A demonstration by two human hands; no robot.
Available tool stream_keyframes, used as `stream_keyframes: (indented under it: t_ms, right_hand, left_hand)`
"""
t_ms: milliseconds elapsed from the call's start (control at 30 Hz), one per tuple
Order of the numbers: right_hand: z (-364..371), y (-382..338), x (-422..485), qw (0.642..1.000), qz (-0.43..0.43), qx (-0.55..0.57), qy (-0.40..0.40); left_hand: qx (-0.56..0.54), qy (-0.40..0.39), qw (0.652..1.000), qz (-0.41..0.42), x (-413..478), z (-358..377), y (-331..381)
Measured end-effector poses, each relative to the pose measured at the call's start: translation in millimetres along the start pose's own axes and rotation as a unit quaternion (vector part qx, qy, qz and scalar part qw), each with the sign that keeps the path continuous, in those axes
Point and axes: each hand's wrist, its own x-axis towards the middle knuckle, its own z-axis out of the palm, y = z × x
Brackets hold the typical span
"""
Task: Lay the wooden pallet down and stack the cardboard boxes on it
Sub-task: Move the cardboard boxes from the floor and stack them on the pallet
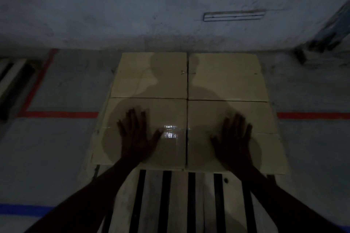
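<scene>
1. The wooden pallet [178, 195] lies flat on the floor [56, 147], slats up. Four cardboard boxes [189, 98] sit on its far part in a two-by-two block, their sides touching; the near slats are bare.
2. The boxes look stiff and flat-topped, with taped seams; a glossy strip of tape [170, 131] catches the light, so that patch is probably slick. Their weight cannot be judged from here.
3. A safe hold would likely be at opposite side walls or under the bottom edges, not on the taped top.
4. The left hand [135, 136] lies spread wide, palm down, flat on the near left box [113, 138].
5. The right hand [234, 138] does the same on the near right box [265, 138], fingers splayed.
6. Neither hand grips anything; both seem to press or square the boxes in place.
</scene>
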Motion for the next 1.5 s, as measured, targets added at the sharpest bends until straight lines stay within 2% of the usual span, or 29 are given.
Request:
stream_keyframes:
  t_ms: [100,333,733,1000,1100,1200,1267,1367,1433,1500]
  right_hand:
    - [-0.9,-11.8,32.7,0.999,-0.028,0.001,0.017]
    - [4.5,-21.4,125.3,0.997,-0.058,0.033,0.035]
    - [8.6,-25.6,125.2,0.997,-0.012,0.062,0.051]
    - [-0.7,-30.6,131.4,0.997,-0.004,0.049,0.062]
    - [-3.3,-33.1,156.4,0.995,-0.009,0.057,0.086]
    - [-2.7,-47.3,212.8,0.994,-0.056,0.068,0.063]
    - [-1.5,-62.7,259.6,0.990,-0.084,0.108,0.011]
    - [3.2,-88.3,320.6,0.986,-0.117,0.114,-0.043]
    - [9.8,-99.0,347.6,0.986,-0.103,0.106,-0.076]
    - [17.5,-101.5,357.1,0.990,-0.085,0.079,-0.080]
  left_hand:
    - [0.010,0.003,0.998,0.062,26.8,1.5,7.1]
    - [-0.018,0.029,0.991,0.130,98.6,14.7,46.7]
    - [-0.049,0.057,0.991,0.107,107.4,10.1,60.5]
    - [-0.025,0.019,0.995,0.094,106.7,5.3,65.5]
    - [-0.027,0.019,0.995,0.098,105.5,6.4,66.5]
    - [-0.029,0.024,0.994,0.105,105.8,10.1,65.8]
    - [-0.036,0.029,0.989,0.142,106.0,14.8,62.1]
    - [-0.047,0.041,0.957,0.283,104.7,18.0,54.2]
    - [-0.062,0.054,0.929,0.362,101.1,18.5,53.0]
    - [-0.078,0.064,0.917,0.385,97.5,18.1,53.9]
